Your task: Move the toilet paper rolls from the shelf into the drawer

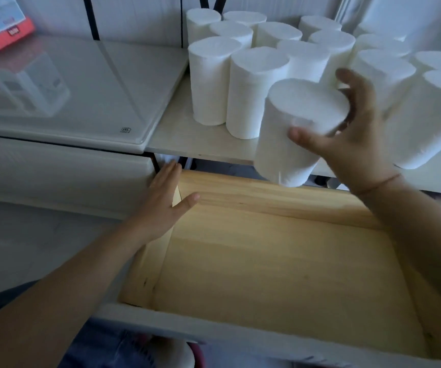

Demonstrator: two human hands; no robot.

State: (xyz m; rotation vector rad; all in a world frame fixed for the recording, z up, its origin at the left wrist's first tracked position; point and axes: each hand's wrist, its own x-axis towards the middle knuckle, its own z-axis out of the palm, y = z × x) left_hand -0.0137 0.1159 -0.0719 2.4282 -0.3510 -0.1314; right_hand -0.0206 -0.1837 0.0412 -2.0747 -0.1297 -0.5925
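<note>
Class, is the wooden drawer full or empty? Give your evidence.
Empty. The drawer shows a bare floor, no rolls inside; the right hand holds one roll above its back wall.

toilet paper rolls [256,88]: at least 14 | drawer [267,261]: 1 | left hand [161,205]: 1 | right hand [357,147]: 1 | box [4,33]: 1

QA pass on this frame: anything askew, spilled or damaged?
Nothing spilled or damaged. Only the roll in the right hand is tilted, above the back wall of the drawer. Shelf rolls stand on end.
</note>
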